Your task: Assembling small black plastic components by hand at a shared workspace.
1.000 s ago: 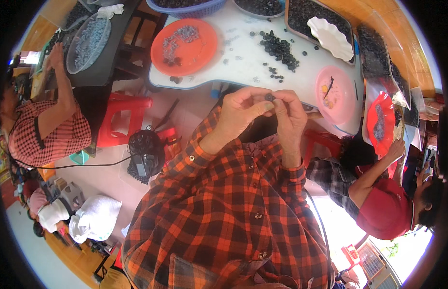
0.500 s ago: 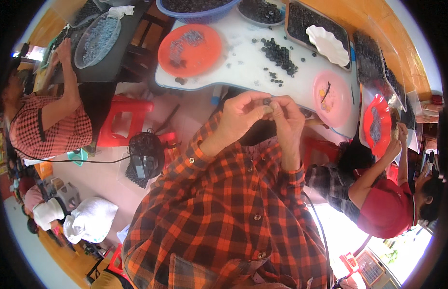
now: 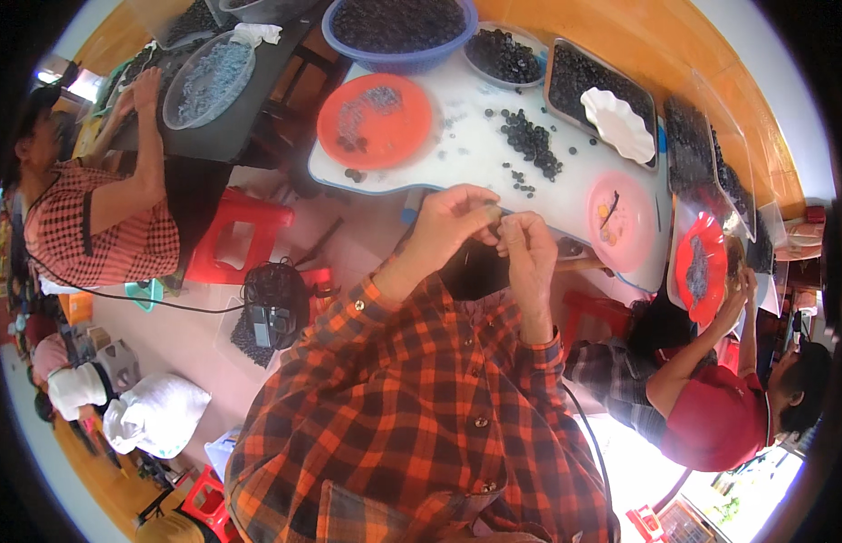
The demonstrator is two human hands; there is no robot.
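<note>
My left hand [image 3: 453,222] and my right hand [image 3: 527,244] are raised together just in front of the white table [image 3: 480,158], their fingertips pinching one small greyish-brown piece [image 3: 490,213] between them. Both sleeves are orange-and-black plaid. Beyond the hands lies a loose scatter of small dark pieces [image 3: 530,145] on the table top. An orange plate [image 3: 376,122] with some greyish bits sits to the left, and a pink plate [image 3: 620,222] with a few small bits sits to the right.
A blue basin [image 3: 398,27] and trays of dark pieces [image 3: 593,81] line the far table edge, with a white scalloped dish [image 3: 617,124]. One person in a checked shirt [image 3: 95,217] works at left, another in red [image 3: 720,407] at right. A red stool [image 3: 240,240] stands on the floor.
Both hands stayed pinched together on the small piece; the view shifted slightly, so the table and hands now sit a little lower in the picture.
</note>
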